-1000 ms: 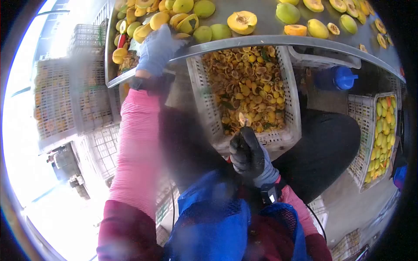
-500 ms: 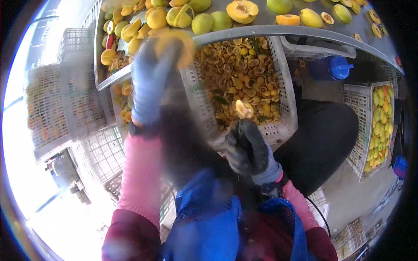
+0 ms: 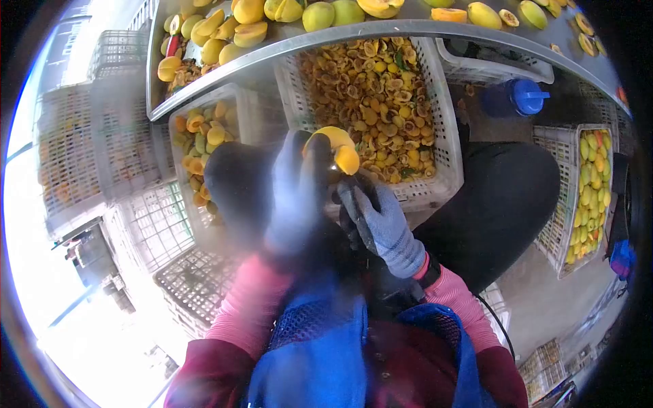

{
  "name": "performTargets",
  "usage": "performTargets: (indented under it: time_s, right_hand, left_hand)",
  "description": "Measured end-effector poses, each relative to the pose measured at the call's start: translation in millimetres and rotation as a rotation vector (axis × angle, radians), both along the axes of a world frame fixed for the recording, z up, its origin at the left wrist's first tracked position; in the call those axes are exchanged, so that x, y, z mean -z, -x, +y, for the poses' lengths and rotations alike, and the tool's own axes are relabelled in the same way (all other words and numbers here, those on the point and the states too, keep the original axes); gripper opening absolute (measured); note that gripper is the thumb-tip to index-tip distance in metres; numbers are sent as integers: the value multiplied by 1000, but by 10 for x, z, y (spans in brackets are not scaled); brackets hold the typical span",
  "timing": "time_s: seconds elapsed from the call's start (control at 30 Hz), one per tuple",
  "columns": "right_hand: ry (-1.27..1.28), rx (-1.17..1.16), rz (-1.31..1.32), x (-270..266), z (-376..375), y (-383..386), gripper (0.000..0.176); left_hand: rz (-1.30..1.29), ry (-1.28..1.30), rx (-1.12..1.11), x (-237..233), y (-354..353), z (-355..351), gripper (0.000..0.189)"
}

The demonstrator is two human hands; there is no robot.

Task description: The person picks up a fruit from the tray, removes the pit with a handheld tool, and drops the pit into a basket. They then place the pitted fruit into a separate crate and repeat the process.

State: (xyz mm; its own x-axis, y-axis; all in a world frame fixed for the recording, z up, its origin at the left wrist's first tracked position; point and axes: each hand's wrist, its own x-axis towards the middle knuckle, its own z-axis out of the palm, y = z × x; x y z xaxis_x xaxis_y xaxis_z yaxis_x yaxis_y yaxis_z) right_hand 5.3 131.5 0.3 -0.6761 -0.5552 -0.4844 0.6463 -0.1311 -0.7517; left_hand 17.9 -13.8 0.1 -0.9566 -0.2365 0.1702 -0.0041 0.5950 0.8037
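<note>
Head view, left hand [image 3: 296, 194] gripping fruit [image 3: 335, 147]

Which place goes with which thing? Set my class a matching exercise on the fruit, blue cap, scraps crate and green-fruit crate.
Things:
1 fruit
2 blue cap
3 scraps crate
4 green-fruit crate

Places:
A far right
B in the left hand
C behind the fruit, under the table
D just right of the scraps crate

Pairs: 1-B, 2-D, 3-C, 4-A
</note>
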Motion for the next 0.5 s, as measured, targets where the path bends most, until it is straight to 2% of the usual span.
performTargets:
  time_s: [0.03,0.07,0.13,0.2,0.27,0.3,0.37,0.5]
  right_hand:
    - [28,4,-60,-20,3,8,30]
    - [54,10,-121,-39,6,16,29]
    - [56,-45,-283,-138,61,54,31]
    - [639,-195,-610,261,250,50,31]
    - [674,-187,-623,282,246,39,30]
    - [413,-101,-474,247,180,-43,28]
    - [107,64,-165,166,108,-188,26]
    - [71,235,365,445,40,-466,29]
  left_hand:
    - [169,420,122,28,22,-20,28]
    - [281,544,130,20,8,9,29]
    - [75,163,78,-91,29,101,31]
    - [-160,-643,-123,-71,40,201,31]
    - [-230,-547,-122,-89,9,219,31]
    - [-264,-500,-122,-94,-6,232,31]
    - [-199,-424,-111,-165,-11,309,29]
    - [-81,-364,-105,-78,-78,376,26]
